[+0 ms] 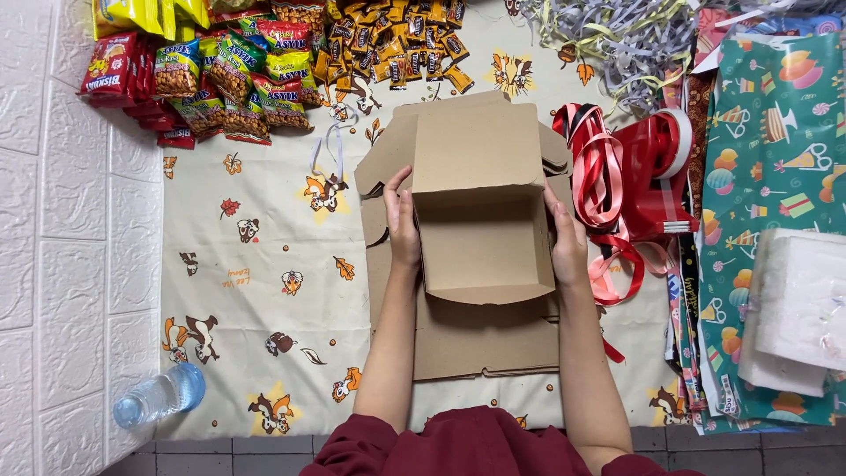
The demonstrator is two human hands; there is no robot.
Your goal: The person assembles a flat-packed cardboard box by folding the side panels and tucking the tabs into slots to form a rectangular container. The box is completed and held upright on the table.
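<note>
Right now the person is partway through folding a flat cardboard box (480, 220) into shape, as far as I can judge: its side walls are up, its lid flap stands open at the far edge, and its front flap still curls loose toward the body. The left hand (403, 225) presses flat against the left wall, fingers up along the edge, and the right hand (567, 238) does the same on the right wall, so the box sits squeezed between the two palms, neither fist closed. It rests on a stack of unfolded box blanks (485, 339) lying on a cartoon-printed cloth (256, 273). My guess is that the next move calls for tucking the front flap in and locking the side tabs, which needs one hand to keep a wall steady while the other works. Just right of the right hand lie red ribbon rolls (634, 172); beyond them gift wrap (775, 132) and a white foam block (797, 308). Snack packets (229, 75) are heaped at the far left, well apart, and a water bottle (159, 397) lies near the person's left elbow.
</note>
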